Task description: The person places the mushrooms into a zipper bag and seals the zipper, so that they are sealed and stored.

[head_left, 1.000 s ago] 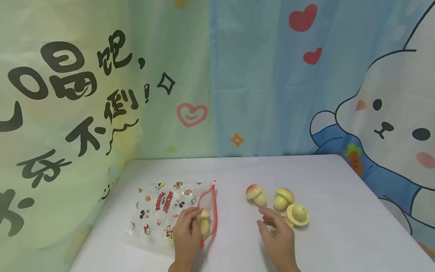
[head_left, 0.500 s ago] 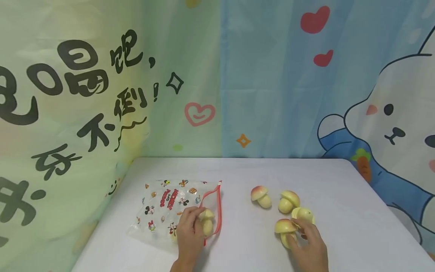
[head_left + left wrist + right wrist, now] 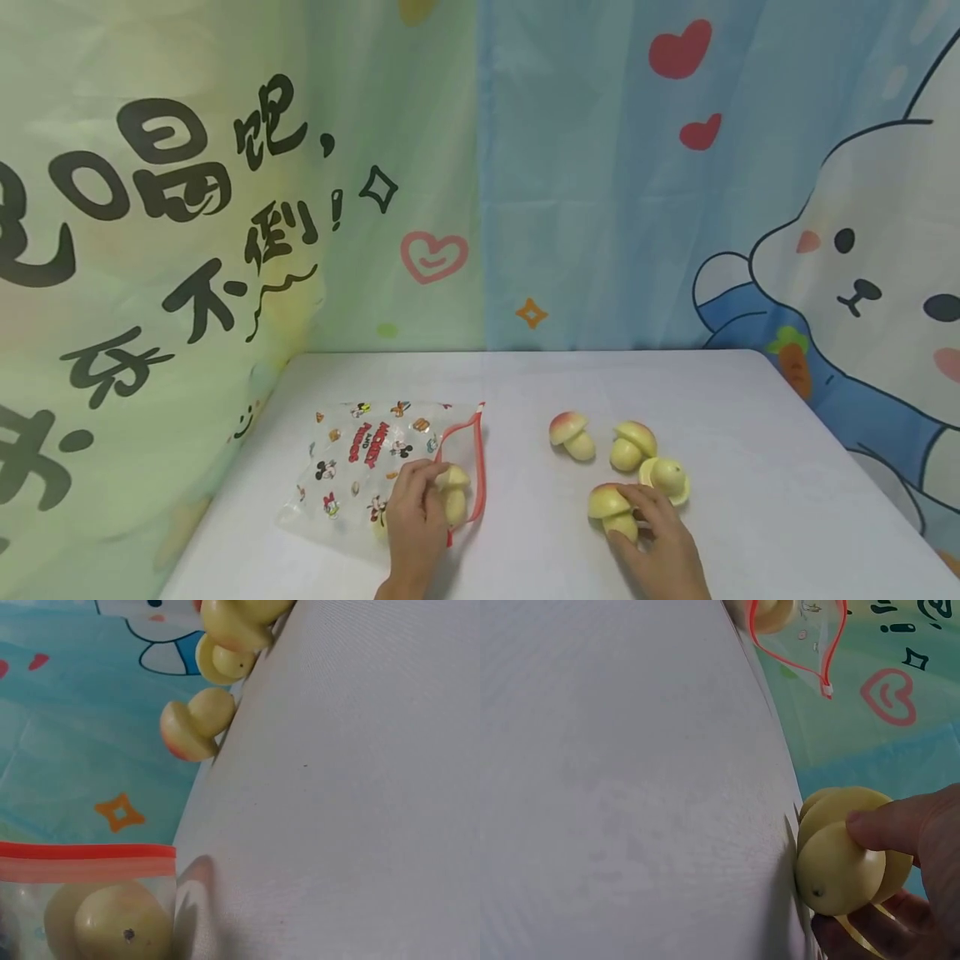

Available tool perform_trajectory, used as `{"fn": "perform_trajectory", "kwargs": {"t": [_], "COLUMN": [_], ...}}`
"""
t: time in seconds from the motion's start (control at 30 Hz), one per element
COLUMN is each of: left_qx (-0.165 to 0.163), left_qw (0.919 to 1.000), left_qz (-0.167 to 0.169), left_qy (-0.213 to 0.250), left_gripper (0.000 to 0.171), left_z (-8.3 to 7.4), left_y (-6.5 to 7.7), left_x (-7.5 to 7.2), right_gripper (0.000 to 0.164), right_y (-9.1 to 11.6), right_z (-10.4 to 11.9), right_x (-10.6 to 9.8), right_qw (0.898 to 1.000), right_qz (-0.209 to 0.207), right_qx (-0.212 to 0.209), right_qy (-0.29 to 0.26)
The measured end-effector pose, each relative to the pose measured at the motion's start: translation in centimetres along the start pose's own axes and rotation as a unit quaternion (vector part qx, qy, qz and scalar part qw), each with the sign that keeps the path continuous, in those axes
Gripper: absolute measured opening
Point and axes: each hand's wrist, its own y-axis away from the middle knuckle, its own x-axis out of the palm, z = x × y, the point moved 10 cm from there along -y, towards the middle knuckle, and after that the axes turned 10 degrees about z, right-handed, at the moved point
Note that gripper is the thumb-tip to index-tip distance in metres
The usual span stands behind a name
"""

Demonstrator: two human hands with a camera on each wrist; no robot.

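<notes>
On the right half of the table, my right hand (image 3: 663,542) grips a yellow toy mushroom (image 3: 611,504) with a reddish tinge on its cap. Thumb and fingers lie round this mushroom (image 3: 840,866) in the right wrist view. My left hand (image 3: 416,508) holds the mouth edge of a clear zip bag (image 3: 348,483) with cartoon prints and a red zip strip. Just inside the open mouth lies another toy mushroom (image 3: 453,496), close to my left fingertips. The left wrist view shows the bag's red strip (image 3: 82,859) but not the hand.
Behind my right hand stand three more toy mushrooms: a reddish-capped one (image 3: 573,435), a yellow one (image 3: 633,446) and one cap-down (image 3: 667,479). They rest on a white table (image 3: 517,550). A printed curtain (image 3: 585,208) hangs along its far edge.
My right hand came down to the right, took hold of the front toy mushroom, and has shifted slightly left with it. The left hand stays at the bag's mouth.
</notes>
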Motion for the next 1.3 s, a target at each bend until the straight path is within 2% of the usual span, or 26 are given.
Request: {"fn": "perform_trajectory", "kwargs": {"t": [0.13,0.37,0.47,0.57,0.67,0.73,0.97,1.03,1.3], "left_qx": [-0.008,-0.005,0.007,0.02,0.02,0.019,0.012,0.015,0.05], "left_qw": [0.9999,0.9999,0.9998,0.9996,0.9996,0.9997,0.9998,0.9997,0.9983], "left_qz": [0.007,0.006,0.003,-0.004,-0.008,-0.007,-0.003,-0.005,-0.028], "left_qy": [0.002,0.007,0.018,0.022,0.018,0.015,0.018,0.016,0.004], "left_gripper": [0.037,0.035,0.034,0.034,0.033,0.033,0.033,0.034,0.035], "left_z": [0.1,-0.1,-0.3,-0.6,-0.7,-0.8,-0.9,-0.8,-1.2], "left_y": [0.0,0.1,0.2,0.2,0.2,0.1,-0.1,0.0,0.1], "left_x": [0.2,0.1,0.1,0.0,-0.1,-0.2,-0.3,-0.3,-0.6], "right_gripper": [0.073,0.073,0.072,0.073,0.074,0.074,0.07,0.07,0.071], "right_y": [-0.2,-1.3,-1.8,-2.1,-2.5,-2.7,-3.4,-3.6,-4.6], "right_z": [-0.2,0.3,0.9,1.6,2.6,3.8,8.8,9.5,10.8], "right_x": [0.8,2.7,3.3,4.3,5.5,6.2,8.9,9.4,10.6], "right_qw": [0.999,0.993,0.99,0.983,0.976,0.976,0.979,0.979,0.979], "right_qz": [0.036,0.103,0.116,0.137,0.153,0.152,0.138,0.134,0.132], "right_qx": [0.021,0.049,0.058,0.08,0.091,0.073,-0.049,-0.063,-0.077], "right_qy": [-0.029,-0.028,-0.058,-0.097,-0.125,-0.139,-0.144,-0.143,-0.139]}}
